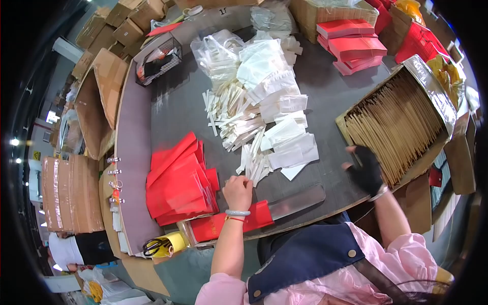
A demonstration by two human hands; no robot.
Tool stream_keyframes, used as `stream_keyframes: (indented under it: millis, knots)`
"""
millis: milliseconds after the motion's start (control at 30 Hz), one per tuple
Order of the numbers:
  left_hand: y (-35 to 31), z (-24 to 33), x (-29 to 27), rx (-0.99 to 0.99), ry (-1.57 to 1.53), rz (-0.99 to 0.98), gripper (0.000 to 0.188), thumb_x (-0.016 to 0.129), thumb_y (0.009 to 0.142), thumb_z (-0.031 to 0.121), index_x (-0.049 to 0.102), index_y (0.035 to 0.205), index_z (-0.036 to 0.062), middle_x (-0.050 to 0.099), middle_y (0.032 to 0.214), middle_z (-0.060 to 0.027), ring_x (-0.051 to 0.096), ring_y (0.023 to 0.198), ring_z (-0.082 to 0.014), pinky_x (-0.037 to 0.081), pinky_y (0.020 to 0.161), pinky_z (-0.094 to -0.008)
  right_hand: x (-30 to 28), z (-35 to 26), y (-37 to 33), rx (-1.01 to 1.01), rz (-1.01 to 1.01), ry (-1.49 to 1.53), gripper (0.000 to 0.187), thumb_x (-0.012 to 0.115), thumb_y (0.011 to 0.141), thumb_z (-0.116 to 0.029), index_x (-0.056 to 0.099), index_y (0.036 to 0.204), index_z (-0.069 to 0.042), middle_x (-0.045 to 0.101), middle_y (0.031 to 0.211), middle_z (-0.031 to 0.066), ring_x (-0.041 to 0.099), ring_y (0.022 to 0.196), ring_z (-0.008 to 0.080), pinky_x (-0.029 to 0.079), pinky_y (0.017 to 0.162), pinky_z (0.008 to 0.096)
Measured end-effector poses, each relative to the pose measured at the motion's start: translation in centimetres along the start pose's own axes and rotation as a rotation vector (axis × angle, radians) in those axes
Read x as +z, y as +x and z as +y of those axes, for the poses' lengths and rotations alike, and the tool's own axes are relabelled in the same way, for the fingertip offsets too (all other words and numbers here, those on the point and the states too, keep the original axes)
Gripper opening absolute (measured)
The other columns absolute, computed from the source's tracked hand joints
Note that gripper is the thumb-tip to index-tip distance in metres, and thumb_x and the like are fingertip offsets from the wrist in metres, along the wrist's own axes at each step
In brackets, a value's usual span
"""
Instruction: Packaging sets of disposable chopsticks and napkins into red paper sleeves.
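My bare left hand [238, 193], with a bangle at the wrist, is closed at the lower end of a pile of thin white paper strips [250, 161]. Whether anything sits in its curled fingers is hidden. Under that wrist lies a red paper sleeve [256, 215], and a clear flat plate [300, 202] sticks out of its right end. My right hand [365, 170], in a black glove with bare fingertips, is open with thumb and finger apart. It hovers beside a carton of tightly packed brown sheets [399, 124], seen edge-on.
Red paper sleeves [178, 185] are fanned out at left; more red stacks [356, 43] lie at the back right. White folded papers [292, 147] cover the middle. A wire basket [160, 61] stands far left. Black-handled scissors [155, 247] sit in a yellow holder [175, 243] at the near-left corner.
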State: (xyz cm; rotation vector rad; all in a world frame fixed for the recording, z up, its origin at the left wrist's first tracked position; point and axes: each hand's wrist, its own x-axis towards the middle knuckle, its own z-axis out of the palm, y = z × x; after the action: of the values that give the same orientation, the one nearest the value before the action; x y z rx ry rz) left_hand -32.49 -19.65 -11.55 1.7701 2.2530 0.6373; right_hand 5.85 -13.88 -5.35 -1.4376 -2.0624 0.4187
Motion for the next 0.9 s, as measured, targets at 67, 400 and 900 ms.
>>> stream_keyframes:
  millis: [67,400,900]
  knots:
    - [0.1,0.5,-0.4,0.027,0.006,0.027,0.009,0.07,0.078,0.022,0.067,0.077,0.0136,0.06,0.083,-0.006,0.058,0.086,-0.0293,0.042,0.072,-0.0447,-3.0,5.1,-1.1,0.159,0.193,-0.053,0.04,0.074,0.074,-0.004,0.061,0.112,-0.004,0.064,0.109,0.0115,0.062,0.103,0.0265,0.048,0.091,0.0362]
    - [3.8,7.3,2.8,0.437,-0.199,0.189,0.01,0.072,0.076,0.01,0.064,0.08,0.0058,0.063,0.091,-0.0072,0.056,0.091,-0.0303,0.044,0.083,-0.0441,-7.5,16.8,-3.8,0.432,0.103,-0.343,0.03,0.063,0.083,-0.02,0.064,0.107,-0.002,0.064,0.106,0.0182,0.06,0.101,0.0366,0.048,0.087,0.0418]
    - [-5.9,9.3,-1.5,0.352,-0.157,-0.267,0.009,0.073,0.073,0.013,0.066,0.074,0.0077,0.062,0.095,-0.0074,0.054,0.09,-0.0297,0.043,0.075,-0.0423,-6.3,22.9,-6.2,0.349,0.383,-0.625,0.029,0.051,0.093,-0.016,0.058,0.117,-0.001,0.064,0.109,0.02,0.059,0.103,0.0403,0.047,0.089,0.0438]
